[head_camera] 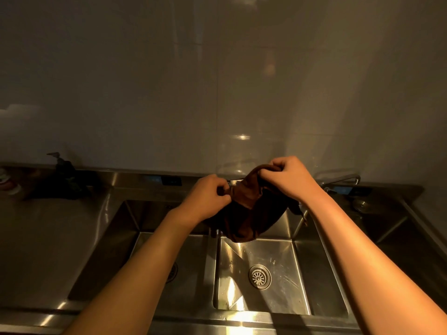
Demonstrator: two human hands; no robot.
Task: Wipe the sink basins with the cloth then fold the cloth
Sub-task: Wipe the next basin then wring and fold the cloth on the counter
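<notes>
So from the head camera, looking down over the sink: both arms are stretched out over a stainless steel double sink (300, 262), and a dark brown cloth (246, 213) is held up in the air between the two hands, above the divider and the back part of the right basin. It isn't touching the basin floor; it hangs bunched, with its lowest fold dangling just over the back edge of the right basin.

The left hand (208, 197) has its fingers (221, 191) curled in, pinching one edge of the cloth on the left side. The right hand (287, 176) sits a bit higher and further back, with its fingers (267, 174) clenched round the top of the cloth, so the fabric arches up under that fist and drops down between the two wrists.

The right basin has a round metal drain strainer (260, 276) in its floor, with bright streaks of light falling across the steel. The left basin is mostly hidden behind the left forearm; only a sliver of its drain shows.

On the steel counter (48, 238) to the left, back by the wall, stands a dark pump bottle (63, 168), too shadowy to say much else. On the right there's a bent metal faucet spout (343, 177) behind the right wrist. A glossy pale tiled wall (145, 93) fills the top half.
</notes>
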